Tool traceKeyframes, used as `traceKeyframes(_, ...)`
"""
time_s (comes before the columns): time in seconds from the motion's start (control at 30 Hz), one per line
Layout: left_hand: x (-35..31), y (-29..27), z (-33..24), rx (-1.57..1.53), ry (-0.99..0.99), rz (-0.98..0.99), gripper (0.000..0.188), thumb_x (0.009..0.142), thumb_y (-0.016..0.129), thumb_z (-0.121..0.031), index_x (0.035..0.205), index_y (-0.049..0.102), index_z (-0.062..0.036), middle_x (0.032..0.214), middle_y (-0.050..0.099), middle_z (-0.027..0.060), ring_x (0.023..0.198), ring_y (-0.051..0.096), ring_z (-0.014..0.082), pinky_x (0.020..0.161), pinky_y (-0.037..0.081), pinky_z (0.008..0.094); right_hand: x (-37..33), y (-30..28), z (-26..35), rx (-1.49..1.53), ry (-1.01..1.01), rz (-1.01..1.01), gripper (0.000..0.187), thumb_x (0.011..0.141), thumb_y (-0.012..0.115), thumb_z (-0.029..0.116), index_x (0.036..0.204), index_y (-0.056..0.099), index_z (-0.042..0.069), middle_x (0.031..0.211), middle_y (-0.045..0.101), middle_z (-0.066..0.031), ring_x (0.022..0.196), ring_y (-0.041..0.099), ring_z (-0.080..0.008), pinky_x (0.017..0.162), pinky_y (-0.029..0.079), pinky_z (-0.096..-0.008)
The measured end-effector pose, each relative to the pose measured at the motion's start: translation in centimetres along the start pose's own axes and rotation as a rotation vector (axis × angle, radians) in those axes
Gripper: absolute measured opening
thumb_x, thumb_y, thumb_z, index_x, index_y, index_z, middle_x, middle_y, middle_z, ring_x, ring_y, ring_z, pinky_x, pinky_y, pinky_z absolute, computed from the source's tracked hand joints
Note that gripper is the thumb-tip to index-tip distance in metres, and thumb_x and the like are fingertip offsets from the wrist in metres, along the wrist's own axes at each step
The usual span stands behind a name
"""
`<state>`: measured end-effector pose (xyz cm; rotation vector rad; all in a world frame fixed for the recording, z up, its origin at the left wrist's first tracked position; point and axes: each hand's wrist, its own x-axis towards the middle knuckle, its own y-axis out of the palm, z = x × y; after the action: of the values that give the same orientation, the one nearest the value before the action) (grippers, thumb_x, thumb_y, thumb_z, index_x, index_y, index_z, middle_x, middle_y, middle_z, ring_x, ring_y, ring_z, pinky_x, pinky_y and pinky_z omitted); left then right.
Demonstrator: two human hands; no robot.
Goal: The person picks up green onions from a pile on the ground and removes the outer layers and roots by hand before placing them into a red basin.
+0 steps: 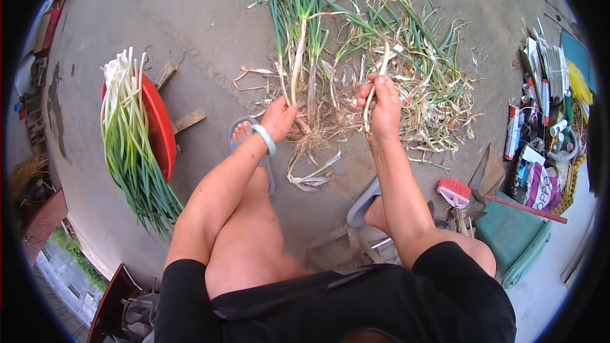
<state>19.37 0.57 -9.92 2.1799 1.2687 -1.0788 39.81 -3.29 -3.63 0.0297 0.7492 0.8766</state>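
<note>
Towards 11 o'clock the left hand (279, 121) grips two pale stalks (295, 76) low down, fingertips partly hidden. Towards 12 the right hand (384, 111) narrowly pinches one slim, curved onion (384, 63) between thumb and fingers. At 2 lie a red-bristled brush (454, 192) and, beyond it, a white-and-purple bag (540, 187) bearing large printed letters. Just past the hands, at 12, the bunch (314, 32) spreads green leaves away from shaggy brown roots. At 1, dry, papery peelings (438, 101) form a loose heap. At 10, a red, round-rimmed basin (162, 133) holds white-and-green onions (121, 101), leaves overhanging its edge. Grey floor (210, 38) runs between basin and bunch.
</note>
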Motion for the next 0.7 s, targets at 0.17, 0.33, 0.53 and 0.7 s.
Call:
traceKeyframes(0.17,0.1,-0.5,1.9,-0.068,-0.121,-0.027,0.022,0.087,0.045,-0.015,0.098,0.044,0.0036,0.084,0.060,0.0120,0.067,0.062,0.0197,0.051,0.054,0.0294,-1.7,3.7,10.1,0.495,-0.094,0.371,0.024,0.092,0.042,0.024,0.094,0.049,0.001,0.063,0.045,-0.0027,0.052,0.048,-0.0094,0.043,0.045,-0.0242)
traceKeyframes(0.33,1.1,1.4,2.4,-0.005,-0.152,0.036,0.018,0.086,0.043,-0.017,0.097,0.048,-0.0022,0.081,0.063,0.0087,0.069,0.063,0.0168,0.052,0.052,0.0291,-6.4,6.6,19.9,0.599,-0.213,0.754,0.017,0.092,0.040,0.013,0.093,0.038,-0.004,0.061,0.046,-0.0055,0.046,0.048,-0.0116,0.038,0.043,-0.0211)
traceKeyframes(0.53,0.4,1.1,1.8,-0.023,-0.166,0.034,0.028,0.084,0.047,-0.019,0.097,0.050,0.0058,0.083,0.060,0.0167,0.069,0.063,0.0241,0.052,0.054,0.0323,-9.1,7.8,19.6,0.344,-0.422,1.052,0.012,0.089,0.043,0.012,0.090,0.040,0.000,0.051,0.048,-0.0063,0.036,0.048,-0.0109,0.029,0.041,-0.0199)
traceKeyframes(0.7,-1.4,-2.6,-2.1,0.328,-0.066,0.113,0.049,0.085,0.052,-0.025,0.124,0.040,0.0025,0.092,0.058,0.0113,0.072,0.060,0.0176,0.060,0.052,0.0288,-5.2,7.6,8.7,-0.390,-0.024,0.843,0.016,0.088,0.049,0.016,0.099,0.052,0.004,0.072,0.053,0.0013,0.064,0.047,-0.0045,0.056,0.037,-0.0188)
